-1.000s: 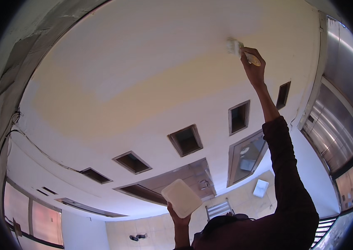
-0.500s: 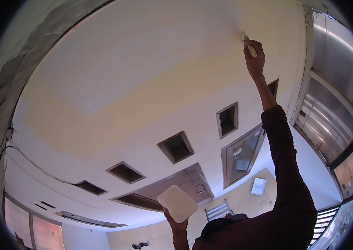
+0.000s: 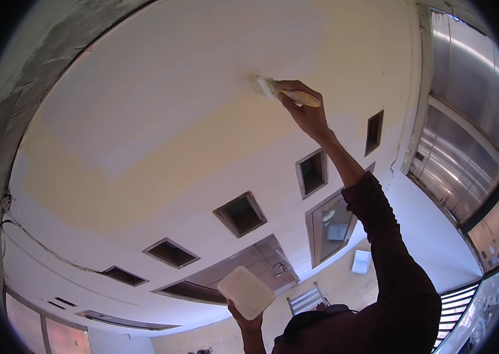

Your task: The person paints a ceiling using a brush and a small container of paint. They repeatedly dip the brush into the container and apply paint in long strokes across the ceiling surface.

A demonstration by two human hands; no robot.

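My right hand [image 3: 305,115] is stretched up at the wall [image 3: 161,153], fingers closed round a paintbrush [image 3: 301,98] with a yellowish handle. Its pale bristles touch the wall where a yellow painted area meets a whitish one. Lower down, my left hand [image 3: 246,320] grips the lower edge of a pale, rounded-square container [image 3: 247,293]. What is in the container, if anything, cannot be made out. Yellow paint spreads in a broad band across the wall and up its right side.
Several small square openings [image 3: 240,214] run in a row below the paint. A brown door [image 3: 267,259] and a framed mirror or window [image 3: 332,227] sit lower. A cable [image 3: 55,253] hangs at left; ribbed translucent panels [image 3: 447,159] stand at right. A white box [image 3: 361,261] lies on the floor.
My right hand has swept the paintbrush left and downward from the upper right of the wall. My left hand and the container have stayed nearly in place; the view has shifted slightly.
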